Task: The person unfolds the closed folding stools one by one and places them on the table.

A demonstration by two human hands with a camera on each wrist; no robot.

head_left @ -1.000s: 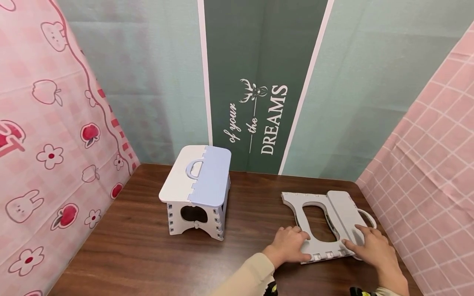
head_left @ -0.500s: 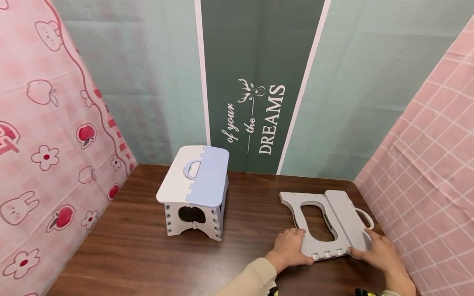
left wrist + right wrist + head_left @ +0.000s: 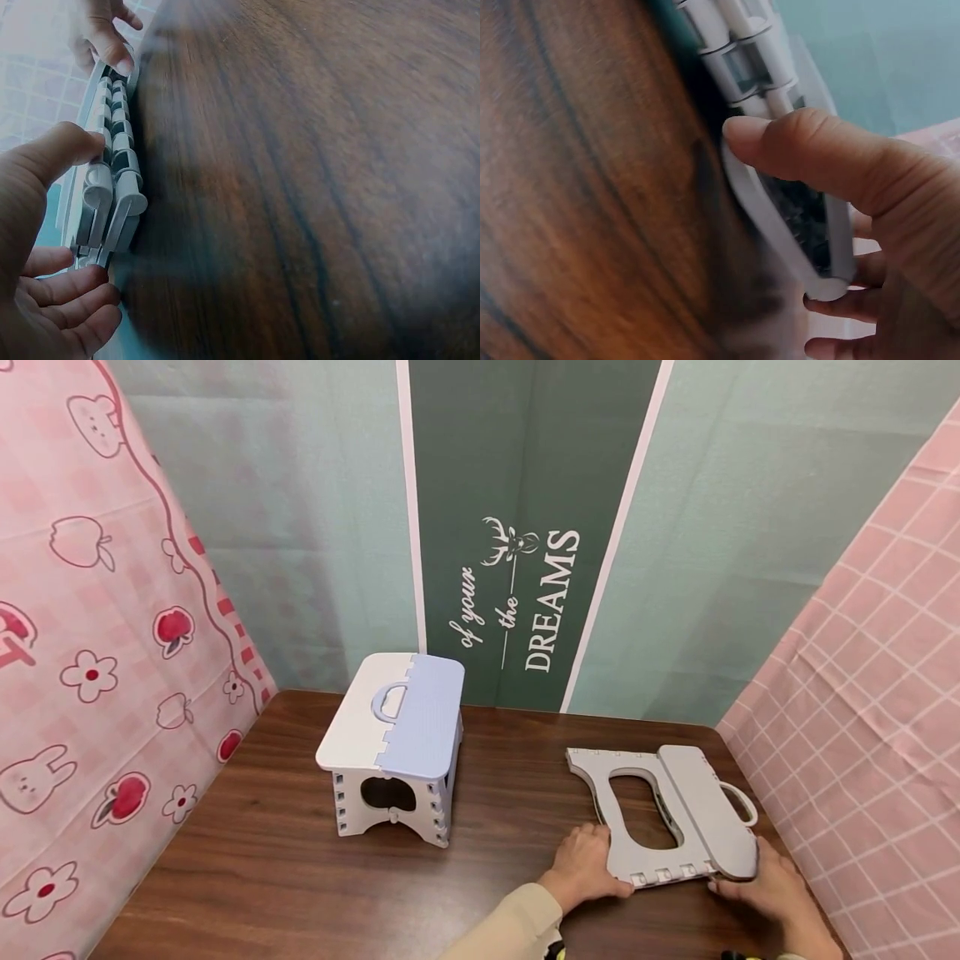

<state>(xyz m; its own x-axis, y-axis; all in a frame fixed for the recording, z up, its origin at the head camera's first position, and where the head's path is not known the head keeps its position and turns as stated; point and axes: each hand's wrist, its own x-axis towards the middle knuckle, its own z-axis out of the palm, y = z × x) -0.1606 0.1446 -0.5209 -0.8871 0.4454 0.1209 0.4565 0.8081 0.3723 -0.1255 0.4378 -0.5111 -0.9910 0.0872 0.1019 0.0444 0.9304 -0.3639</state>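
A folded white step stool lies flat at the right side of the table, its seat panels toward the right and an oval opening in its leg panel. My left hand grips its near left corner, thumb on the hinged near edge and fingers at the side. At the near right corner my right hand holds the end of the seat panels. In the right wrist view, the thumb lies across the gap between the two panels, with the other fingers partly hidden behind them.
An unfolded step stool with a white and light blue top stands upright at the left on the brown wooden table. Green cloth hangs behind; pink cloths flank both sides.
My right hand has slid from the top of the folded stool's seat panel to its near right corner. The left hand has shifted slightly toward the near edge. The stool has hardly moved.
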